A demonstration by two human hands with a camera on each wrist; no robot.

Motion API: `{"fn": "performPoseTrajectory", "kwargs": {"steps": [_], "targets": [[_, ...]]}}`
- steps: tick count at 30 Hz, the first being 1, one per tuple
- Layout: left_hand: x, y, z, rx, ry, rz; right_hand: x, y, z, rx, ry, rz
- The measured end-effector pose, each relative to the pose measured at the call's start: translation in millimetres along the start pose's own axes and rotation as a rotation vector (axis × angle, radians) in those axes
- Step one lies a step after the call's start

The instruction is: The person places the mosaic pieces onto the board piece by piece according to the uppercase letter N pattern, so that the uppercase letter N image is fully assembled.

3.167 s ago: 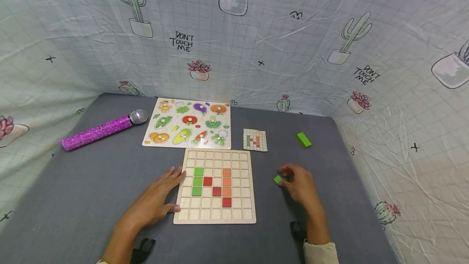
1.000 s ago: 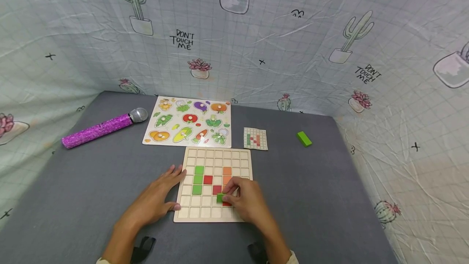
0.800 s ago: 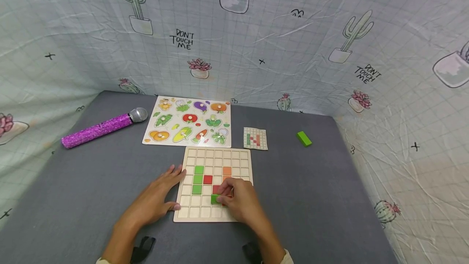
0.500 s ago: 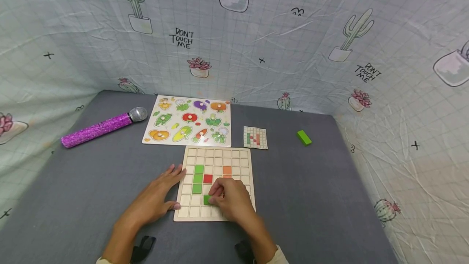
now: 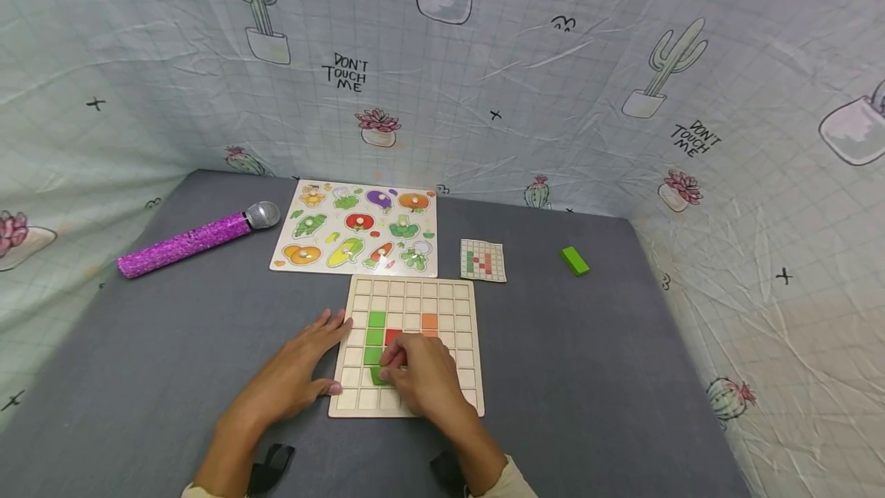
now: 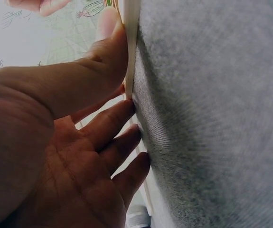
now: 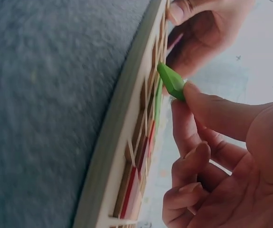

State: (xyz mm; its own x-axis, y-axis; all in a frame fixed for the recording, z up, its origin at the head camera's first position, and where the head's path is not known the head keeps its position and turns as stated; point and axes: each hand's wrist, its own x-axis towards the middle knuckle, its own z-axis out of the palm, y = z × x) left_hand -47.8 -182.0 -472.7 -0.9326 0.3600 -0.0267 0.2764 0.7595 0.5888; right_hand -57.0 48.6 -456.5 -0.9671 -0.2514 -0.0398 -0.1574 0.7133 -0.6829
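A wooden grid board (image 5: 408, 289) lies on the grey table, with green, red and orange squares set in some cells. My right hand (image 5: 427, 375) pinches a small green block (image 5: 378, 376) between thumb and forefinger, just below the column of green squares (image 5: 374, 336). In the right wrist view the green block (image 7: 172, 81) is tilted, one corner right at the board's surface. My left hand (image 5: 296, 369) rests at the board's left edge, fingers straight and spread. In the left wrist view its thumb (image 6: 108, 47) lies over the board's edge. My right hand hides some of the red and orange squares.
A small pattern card (image 5: 482, 260) lies beyond the board's right corner. Further right is a loose green block (image 5: 575, 260). A vegetable puzzle board (image 5: 330, 266) touches the grid board's far side, and a purple glitter microphone (image 5: 193, 242) lies at the left.
My right hand picked up the green block right of the board, carried it left over the board, and moved it along one row to below the green column. The left hand stayed put.
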Motion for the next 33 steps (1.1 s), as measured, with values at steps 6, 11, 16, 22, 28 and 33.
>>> {"fn": "performPoseTrajectory", "kwargs": {"steps": [6,11,16,22,28,33], "targets": [[0.7,-0.9,0.7,0.01,0.001,0.004,2,-4,9,-0.09,0.016,-0.001],[0.6,-1.1,0.2,0.011,-0.003,-0.002,3,-7,14,-0.139,0.024,-0.012],[-0.2,-1.8,-0.7,0.009,0.001,-0.002,6,-9,18,-0.178,0.032,-0.053],[-0.3,-2.3,-0.4,0.004,0.003,0.004,6,-8,17,-0.179,0.016,-0.049],[-0.8,-2.3,0.3,-0.001,-0.001,-0.001,2,1,5,-0.09,0.008,-0.068],[-1.4,-2.0,0.8,-0.006,-0.003,-0.01,-1,16,-13,-0.034,0.046,-0.067]]}}
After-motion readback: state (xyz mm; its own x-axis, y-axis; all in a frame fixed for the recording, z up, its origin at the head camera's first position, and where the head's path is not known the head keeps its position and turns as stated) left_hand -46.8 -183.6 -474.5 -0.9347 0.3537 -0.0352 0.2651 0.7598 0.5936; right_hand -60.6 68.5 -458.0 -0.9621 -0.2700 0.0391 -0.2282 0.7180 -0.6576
